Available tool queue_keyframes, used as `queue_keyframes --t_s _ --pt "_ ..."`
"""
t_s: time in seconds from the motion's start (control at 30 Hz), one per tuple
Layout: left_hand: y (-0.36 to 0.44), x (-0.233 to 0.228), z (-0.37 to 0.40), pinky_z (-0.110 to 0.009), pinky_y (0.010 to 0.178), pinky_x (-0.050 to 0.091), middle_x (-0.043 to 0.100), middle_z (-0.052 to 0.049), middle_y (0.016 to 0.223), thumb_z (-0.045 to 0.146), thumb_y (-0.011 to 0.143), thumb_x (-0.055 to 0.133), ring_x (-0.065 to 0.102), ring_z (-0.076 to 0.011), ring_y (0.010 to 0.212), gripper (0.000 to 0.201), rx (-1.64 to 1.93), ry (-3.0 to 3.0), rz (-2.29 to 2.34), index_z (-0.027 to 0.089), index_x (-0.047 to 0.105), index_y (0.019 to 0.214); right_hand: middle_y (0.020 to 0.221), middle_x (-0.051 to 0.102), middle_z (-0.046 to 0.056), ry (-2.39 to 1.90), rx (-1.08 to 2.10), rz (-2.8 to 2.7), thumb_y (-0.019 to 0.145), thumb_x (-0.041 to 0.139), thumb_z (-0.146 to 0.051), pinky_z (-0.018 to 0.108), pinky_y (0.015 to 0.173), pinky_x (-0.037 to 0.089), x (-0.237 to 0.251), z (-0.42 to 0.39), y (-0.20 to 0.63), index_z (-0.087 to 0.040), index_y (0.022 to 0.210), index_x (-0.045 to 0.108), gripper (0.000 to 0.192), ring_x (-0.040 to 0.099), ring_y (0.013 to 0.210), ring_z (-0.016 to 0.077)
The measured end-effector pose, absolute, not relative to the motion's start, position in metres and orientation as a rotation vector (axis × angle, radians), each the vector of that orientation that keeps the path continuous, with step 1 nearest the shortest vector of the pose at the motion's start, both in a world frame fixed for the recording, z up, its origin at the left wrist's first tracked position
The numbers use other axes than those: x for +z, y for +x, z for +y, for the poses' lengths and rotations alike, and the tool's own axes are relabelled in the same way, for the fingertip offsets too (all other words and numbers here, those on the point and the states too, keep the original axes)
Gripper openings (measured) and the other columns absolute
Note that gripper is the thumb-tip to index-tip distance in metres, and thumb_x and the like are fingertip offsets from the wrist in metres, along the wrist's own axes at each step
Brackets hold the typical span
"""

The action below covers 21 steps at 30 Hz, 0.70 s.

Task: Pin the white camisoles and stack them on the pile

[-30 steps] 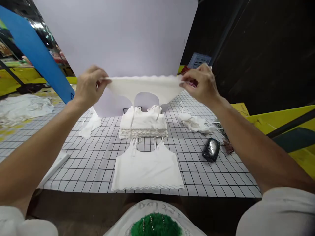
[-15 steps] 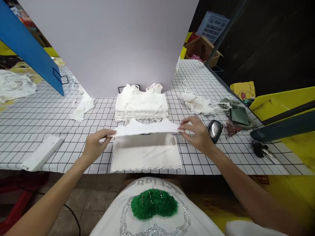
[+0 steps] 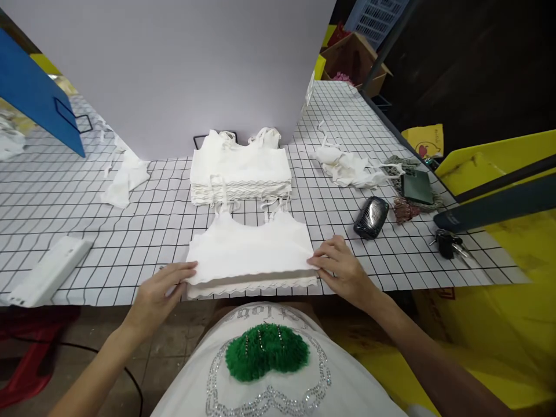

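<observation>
A white camisole top (image 3: 252,246) with thin straps lies nearly flat in front of me, over another white piece whose wavy hem (image 3: 256,285) shows below it. My left hand (image 3: 158,289) pinches its lower left corner between thumb and fingers. At the lower right corner, my right hand (image 3: 341,267) grips the fabric the same way. Just behind, a neat stack of folded white tops (image 3: 241,174) rests against the upright grey panel (image 3: 182,63), its wavy hems facing me.
Loose white garments (image 3: 347,165) lie right of the stack, and another white cloth (image 3: 125,179) lies left. A white power strip (image 3: 52,269) sits at front left. Toward the right are a black shiny pouch (image 3: 371,217), a dark green phone (image 3: 417,186) and keys (image 3: 449,244).
Both hands have come down toward me, laying the raised camisole over the piece beneath, which is now mostly covered. The view has shifted slightly.
</observation>
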<state>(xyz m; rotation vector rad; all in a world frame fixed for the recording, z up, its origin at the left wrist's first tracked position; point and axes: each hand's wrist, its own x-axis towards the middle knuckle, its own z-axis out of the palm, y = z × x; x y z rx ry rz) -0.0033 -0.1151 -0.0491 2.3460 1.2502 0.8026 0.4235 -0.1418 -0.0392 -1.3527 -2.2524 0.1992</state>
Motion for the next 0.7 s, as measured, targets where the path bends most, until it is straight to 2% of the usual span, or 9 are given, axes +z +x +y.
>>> queue_keyframes --t_s 0.07,0.13,0.2,0.3,0.37,0.43,0.57,0.7 --pt "-0.007 -0.059 -0.121 -0.046 0.09 0.058 0.075 -0.001 0.12 0.022 0.094 0.051 0.068 -0.0278 0.109 0.031 0.681 2.41 1.204 0.032 0.073 0.114 0.113 0.072 0.012 -1.373 0.249 -2.367 0.095 0.059 -0.029 0.067 0.104 0.04 -0.049 -0.155 0.423 -0.026 0.115 0.071 0.023 0.064 0.109 0.0325" --pt "-0.011 -0.065 -0.121 -0.05 0.089 0.055 0.075 -0.001 0.122 0.02 0.095 0.046 0.065 -0.0297 0.108 0.036 0.582 2.448 1.203 0.033 0.074 0.113 0.138 0.061 0.018 -1.383 0.272 -2.457 0.096 0.058 -0.04 0.075 0.108 0.032 -0.058 -0.163 0.423 -0.02 0.138 0.057 0.046 0.054 0.13 0.0386" --pt "-0.014 -0.064 -0.114 -0.051 0.089 0.053 0.074 -0.001 0.122 0.02 0.095 0.045 0.063 -0.0294 0.105 0.036 0.535 2.424 1.227 0.033 0.075 0.111 0.147 0.054 0.019 -1.361 0.288 -2.511 0.099 0.054 -0.04 0.078 0.108 0.028 -0.061 -0.165 0.424 -0.019 0.146 0.049 0.052 0.046 0.139 0.0404" --pt "-0.011 -0.053 -0.084 -0.048 0.092 0.051 0.076 -0.004 0.117 0.026 0.093 0.05 0.064 -0.0276 0.105 0.03 0.633 2.272 1.334 0.031 0.075 0.108 0.134 0.066 0.014 -1.314 0.239 -2.418 0.101 0.05 -0.032 0.073 0.105 0.037 -0.054 -0.148 0.424 -0.025 0.132 0.061 0.034 0.058 0.128 0.037" --pt "-0.003 -0.044 -0.054 -0.044 0.091 0.052 0.077 -0.006 0.112 0.034 0.09 0.055 0.065 -0.0267 0.102 0.026 0.743 2.12 1.448 0.028 0.076 0.105 0.12 0.072 0.012 -1.267 0.209 -2.282 0.1 0.052 -0.027 0.062 0.099 0.047 -0.043 -0.123 0.419 -0.027 0.122 0.067 0.027 0.065 0.113 0.0322" --pt "0.011 -0.039 -0.019 -0.039 0.081 0.054 0.077 -0.007 0.107 0.04 0.085 0.06 0.066 -0.0251 0.093 0.028 0.781 1.947 1.541 0.026 0.076 0.102 0.109 0.074 0.01 -1.2 0.207 -2.194 0.099 0.054 -0.024 0.052 0.09 0.053 -0.033 -0.09 0.407 -0.027 0.116 0.07 0.023 0.066 0.102 0.0283" --pt "0.044 -0.036 0.042 -0.033 0.071 0.053 0.076 -0.008 0.09 0.045 0.073 0.07 0.065 -0.021 0.078 0.032 0.828 1.698 1.563 0.02 0.077 0.091 0.098 0.073 0.009 -1.131 0.227 -2.175 0.098 0.053 -0.022 0.047 0.088 0.051 -0.021 -0.01 0.366 -0.023 0.105 0.072 0.021 0.062 0.095 0.0262" --pt "0.062 -0.036 0.083 -0.032 0.067 0.052 0.074 -0.008 0.086 0.043 0.07 0.07 0.064 -0.0209 0.076 0.029 0.906 1.686 1.603 0.019 0.075 0.086 0.098 0.072 0.01 -1.318 0.382 -2.178 0.097 0.05 -0.017 0.047 0.089 0.047 -0.021 0.068 0.318 -0.019 0.096 0.073 0.023 0.057 0.098 0.0275"
